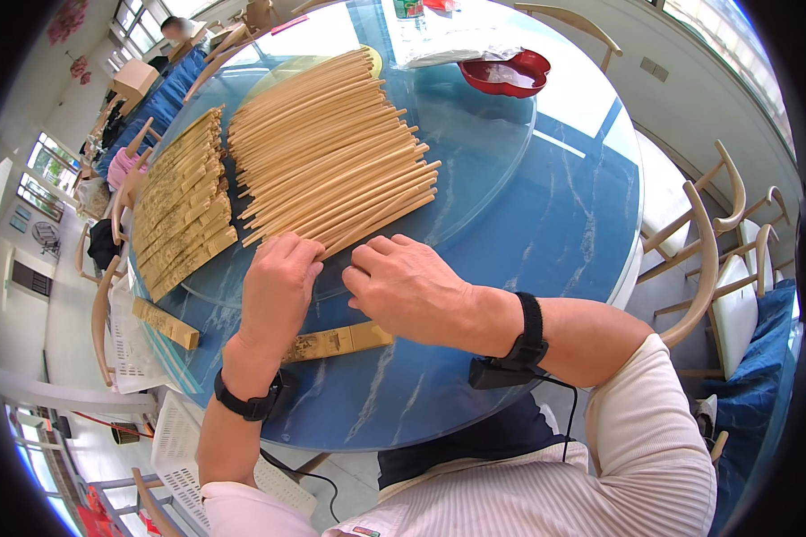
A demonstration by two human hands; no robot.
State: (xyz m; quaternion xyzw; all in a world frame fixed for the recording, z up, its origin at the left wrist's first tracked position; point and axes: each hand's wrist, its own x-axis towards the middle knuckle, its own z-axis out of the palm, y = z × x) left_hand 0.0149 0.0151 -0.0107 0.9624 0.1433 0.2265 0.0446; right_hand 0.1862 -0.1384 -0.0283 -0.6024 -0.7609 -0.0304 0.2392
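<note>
A wide row of pale wooden chopsticks (331,152) lies side by side on the glass turntable. My left hand (282,277) is at the near edge of that row, thumb and fingers pinched at the end of the nearest chopstick. To its right, my right hand (412,286) is closed, fingers curled down close to the same edge; anything between its fingertips is hidden. Below both hands lies a flat gold printed sleeve (340,342), partly covered by my left wrist. Left of the chopsticks, several similar gold sleeves (184,197) overlap in a fanned stack.
Another gold sleeve (166,323) lies near the round blue table's (564,224) left edge. At the back stand a red lobed dish (510,75), a plastic bag (461,46) and a bottle (409,11). Wooden chairs (703,259) surround the table; a person (181,31) is far left.
</note>
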